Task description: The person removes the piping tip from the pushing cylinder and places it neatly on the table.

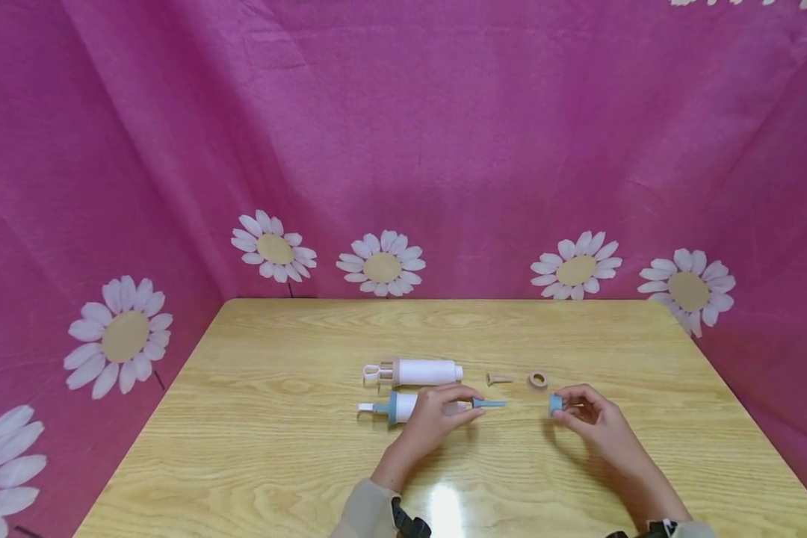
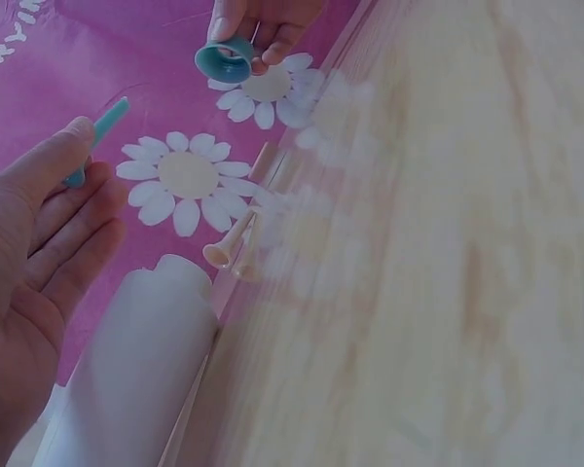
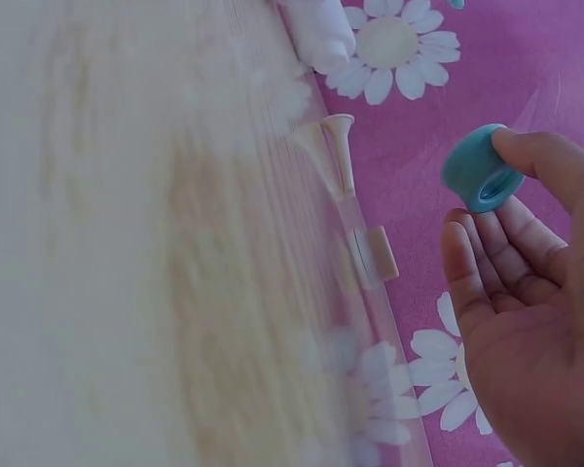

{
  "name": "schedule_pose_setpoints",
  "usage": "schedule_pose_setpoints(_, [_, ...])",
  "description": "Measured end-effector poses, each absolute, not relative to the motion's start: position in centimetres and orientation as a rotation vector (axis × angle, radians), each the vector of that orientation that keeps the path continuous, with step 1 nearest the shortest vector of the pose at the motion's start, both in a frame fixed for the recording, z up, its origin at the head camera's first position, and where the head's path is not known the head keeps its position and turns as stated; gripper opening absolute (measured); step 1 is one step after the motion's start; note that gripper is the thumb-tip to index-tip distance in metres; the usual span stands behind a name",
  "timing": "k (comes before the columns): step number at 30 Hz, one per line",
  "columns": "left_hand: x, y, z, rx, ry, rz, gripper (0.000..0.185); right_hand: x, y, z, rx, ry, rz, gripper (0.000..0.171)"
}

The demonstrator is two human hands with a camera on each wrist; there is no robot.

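Observation:
Between thumb and fingers my left hand (image 1: 437, 411) pinches a slim teal tapered nozzle (image 1: 491, 403), its narrow end aimed right. Under and beside that hand lies a white syringe-like tube with a teal collar (image 1: 393, 408), partly hidden by the hand. To the right, my right hand (image 1: 598, 422) grips a short teal ring cap (image 1: 555, 405) by its edges. The right wrist view shows the hollow opening of this ring cap (image 3: 484, 170). A gap separates nozzle and ring cap.
Behind the left hand lies a matching white tube with a pinkish collar (image 1: 427, 371) and loop handle. A pinkish nozzle (image 1: 500, 379) and a pinkish ring cap (image 1: 537, 380) lie to its right on the wooden table (image 1: 276, 463). A pink flowered cloth (image 1: 444, 149) hangs behind.

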State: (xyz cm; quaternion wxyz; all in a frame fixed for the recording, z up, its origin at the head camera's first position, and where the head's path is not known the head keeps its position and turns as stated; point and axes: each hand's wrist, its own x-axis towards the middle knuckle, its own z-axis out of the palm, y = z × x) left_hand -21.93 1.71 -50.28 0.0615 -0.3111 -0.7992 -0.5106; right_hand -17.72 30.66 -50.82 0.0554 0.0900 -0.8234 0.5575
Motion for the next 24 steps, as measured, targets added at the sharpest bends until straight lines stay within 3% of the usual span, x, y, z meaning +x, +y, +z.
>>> schedule_pose_setpoints(14, [-21.9,2.0,-50.3,-1.016,-2.390,-1.497,0.018,-18.9,31.1,-50.8,0.174,-2.690,1.531,0.036])
schedule_pose_setpoints(24, [-21.8,2.7,-50.3,-1.068,-2.388,-1.467,0.019,-19.5,31.5,-51.1,0.311,-2.770,1.296,0.029])
